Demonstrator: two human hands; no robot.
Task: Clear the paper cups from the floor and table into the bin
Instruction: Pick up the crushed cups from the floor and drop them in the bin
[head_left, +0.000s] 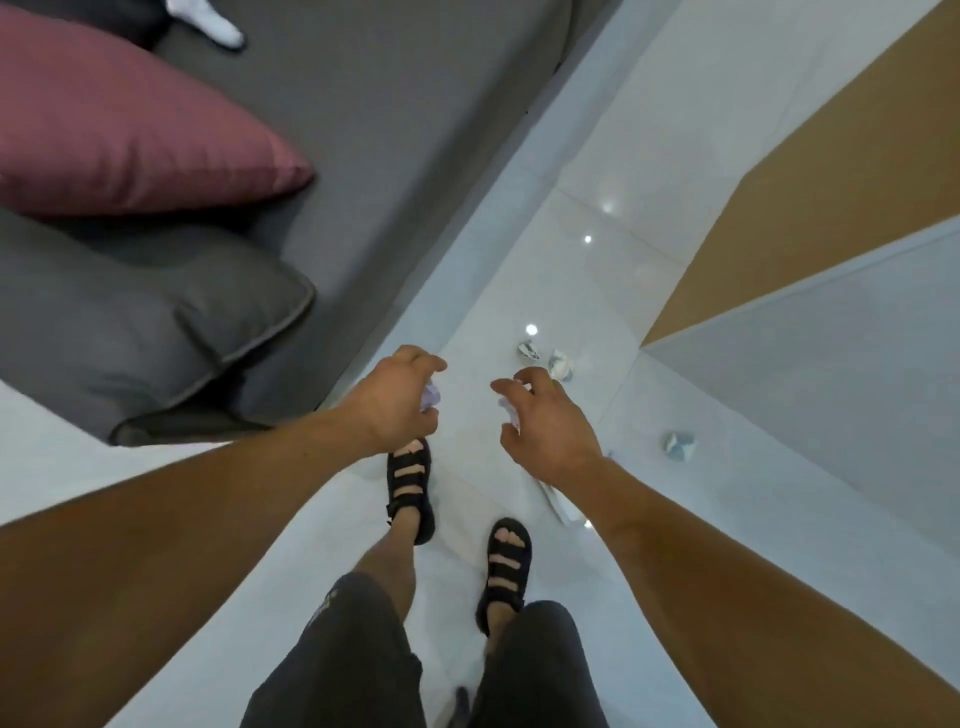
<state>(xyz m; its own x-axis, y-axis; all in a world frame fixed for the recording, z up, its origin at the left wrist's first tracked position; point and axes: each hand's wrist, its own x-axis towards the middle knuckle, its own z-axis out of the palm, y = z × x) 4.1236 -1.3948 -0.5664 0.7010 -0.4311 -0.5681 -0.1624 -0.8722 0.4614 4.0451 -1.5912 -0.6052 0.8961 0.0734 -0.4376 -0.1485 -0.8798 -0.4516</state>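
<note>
My left hand is curled round a crumpled white paper cup that shows under its fingers. A second crumpled paper cup sits inside the bent fingers of my right hand. Both hands hang over the white tiled floor in front of my sandalled feet. Just beyond my right hand, two crushed blue-and-white cups lie side by side on the floor. A third crushed cup lies further right, by the table's edge. No bin is in view.
A grey sofa with a pink cushion and a grey cushion fills the left. A brown and grey table borders the right. A flat white scrap lies under my right wrist. Someone's white-socked foot rests on the sofa.
</note>
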